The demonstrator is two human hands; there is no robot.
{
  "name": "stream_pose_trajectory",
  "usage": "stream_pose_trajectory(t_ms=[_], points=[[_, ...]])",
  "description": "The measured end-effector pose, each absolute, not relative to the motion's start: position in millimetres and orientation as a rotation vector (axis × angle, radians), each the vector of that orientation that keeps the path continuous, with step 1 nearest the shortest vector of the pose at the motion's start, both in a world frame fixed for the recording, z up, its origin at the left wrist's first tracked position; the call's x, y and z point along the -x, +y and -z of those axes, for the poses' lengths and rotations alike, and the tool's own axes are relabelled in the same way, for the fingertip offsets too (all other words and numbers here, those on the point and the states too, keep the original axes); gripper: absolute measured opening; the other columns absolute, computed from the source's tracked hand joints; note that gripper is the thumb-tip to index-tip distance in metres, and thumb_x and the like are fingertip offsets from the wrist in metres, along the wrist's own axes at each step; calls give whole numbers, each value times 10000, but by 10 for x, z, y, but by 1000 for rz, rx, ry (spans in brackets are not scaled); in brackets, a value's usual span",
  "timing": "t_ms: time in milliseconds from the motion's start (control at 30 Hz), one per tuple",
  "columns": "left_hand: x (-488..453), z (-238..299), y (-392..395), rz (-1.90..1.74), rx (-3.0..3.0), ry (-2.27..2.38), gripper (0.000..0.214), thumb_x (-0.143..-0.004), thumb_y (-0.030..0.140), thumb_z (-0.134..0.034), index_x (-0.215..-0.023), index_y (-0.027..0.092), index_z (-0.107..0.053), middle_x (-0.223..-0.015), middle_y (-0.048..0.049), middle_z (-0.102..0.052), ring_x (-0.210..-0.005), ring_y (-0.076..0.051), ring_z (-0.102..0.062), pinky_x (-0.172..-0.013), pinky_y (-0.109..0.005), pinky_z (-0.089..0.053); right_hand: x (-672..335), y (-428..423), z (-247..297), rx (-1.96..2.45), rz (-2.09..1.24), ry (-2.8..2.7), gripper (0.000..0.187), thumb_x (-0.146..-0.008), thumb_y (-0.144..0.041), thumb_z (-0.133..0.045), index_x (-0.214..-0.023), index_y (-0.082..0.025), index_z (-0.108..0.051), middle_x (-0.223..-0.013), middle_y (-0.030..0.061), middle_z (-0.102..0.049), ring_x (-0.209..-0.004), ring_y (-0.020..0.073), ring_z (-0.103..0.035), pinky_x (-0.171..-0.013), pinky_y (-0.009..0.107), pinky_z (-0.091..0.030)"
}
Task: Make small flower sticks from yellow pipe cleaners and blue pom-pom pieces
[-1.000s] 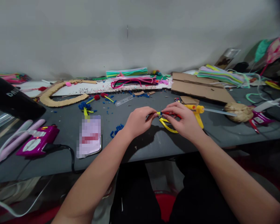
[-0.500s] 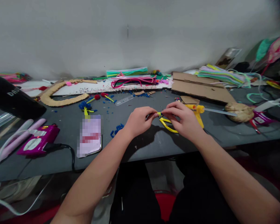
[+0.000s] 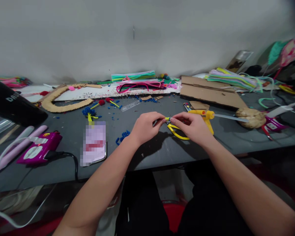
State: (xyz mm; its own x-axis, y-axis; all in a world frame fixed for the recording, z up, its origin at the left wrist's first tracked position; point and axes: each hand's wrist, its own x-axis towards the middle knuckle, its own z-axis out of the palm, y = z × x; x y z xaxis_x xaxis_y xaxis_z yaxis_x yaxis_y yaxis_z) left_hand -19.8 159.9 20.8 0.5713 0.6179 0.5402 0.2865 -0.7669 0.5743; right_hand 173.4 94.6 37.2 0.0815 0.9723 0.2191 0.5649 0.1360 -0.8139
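A short piece of yellow pipe cleaner [image 3: 167, 119] spans the small gap between my two hands, above the table's middle. My left hand [image 3: 148, 127] is closed, pinching its left end between thumb and forefinger. On the other side, my right hand [image 3: 193, 127] pinches the right end; the fingertips partly hide it. Beneath the right hand lies a tool with yellow loop handles [image 3: 175, 132], its head hidden. A yellow glue gun [image 3: 206, 114] with a long glue stick rests just right of that hand. Blue pipe cleaner pieces [image 3: 123, 137] lie left of my left wrist.
A phone [image 3: 94, 144], a purple device [image 3: 39, 150] with cables and a black bottle [image 3: 14, 101] stand to the left. Cardboard [image 3: 208, 91] and pipe cleaner bundles [image 3: 236, 80] lie at the back right. A blue pipe cleaner flower [image 3: 88, 112] is behind the phone.
My right hand's fingers have drawn in from a looser, raised pose to a tighter pinch on the pipe cleaner. My left hand has stayed nearly still.
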Motion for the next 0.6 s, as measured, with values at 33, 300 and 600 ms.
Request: stream_pose_trajectory(t_ms=[33, 300, 600], points=[[197, -209, 1599, -1055, -2377, 722, 215, -924, 287, -576, -967, 169, -750, -872, -58, -743, -700, -125, -605, -660, -244, -422, -1734, 948, -371, 1532, -625, -1583, 295, -816, -459, -696, -880, -175, -744, -803, 48, -734, -708, 170, -634, -638, 281, -485], [190, -227, 1585, -1058, -2311, 694, 209, -914, 296, -593, -948, 169, -756, -849, -54, -745, -680, -117, -595, -657, -237, -424, -1764, 963, -375, 1511, -712, -1545, 267, -799, -433, -716, -855, -172, -729, -779, 43, -729, -701, 162, -634, -645, 270, -487], [173, -249, 1561, -975, -2140, 733, 243, -897, 336, -598, -927, 158, -762, -792, -56, -738, -638, -118, -577, -608, -235, -422, -1791, 955, -363, 1508, -739, -1552, 277, -802, -445, -705, -858, -175, -718, -792, 49, -727, -707, 173, -637, -648, 284, -488]])
